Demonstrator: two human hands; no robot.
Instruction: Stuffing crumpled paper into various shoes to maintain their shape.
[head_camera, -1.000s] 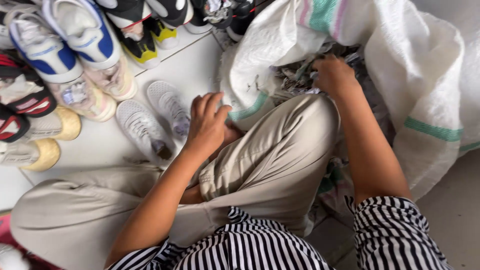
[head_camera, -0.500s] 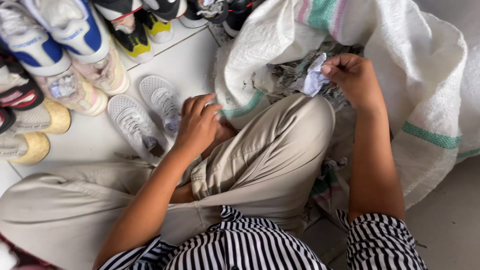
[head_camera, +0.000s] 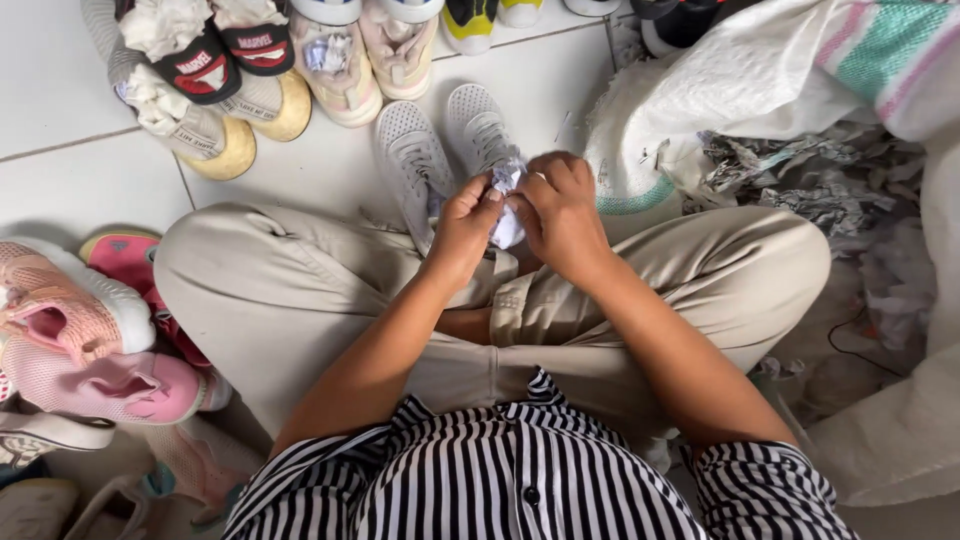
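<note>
Both of my hands meet over my crossed legs. My left hand (head_camera: 462, 222) and my right hand (head_camera: 560, 210) together pinch a crumpled wad of whitish paper (head_camera: 507, 205) between their fingers. Just beyond the hands, a pair of pale grey mesh sneakers (head_camera: 440, 150) lies on the white tiled floor (head_camera: 70, 90). To the right, a large white woven sack (head_camera: 790, 70) gapes open, full of crumpled grey paper scraps (head_camera: 830, 190).
A row of sneakers lines the far side, some stuffed with paper, including a tan-soled pair (head_camera: 215, 100) and a cream pair (head_camera: 360, 55). Pink sneakers (head_camera: 90, 345) and other shoes crowd the floor at my left knee.
My right hand left the sack with a paper wad and came to the middle. My left hand rose off my knee to meet it. The view shifted left.
</note>
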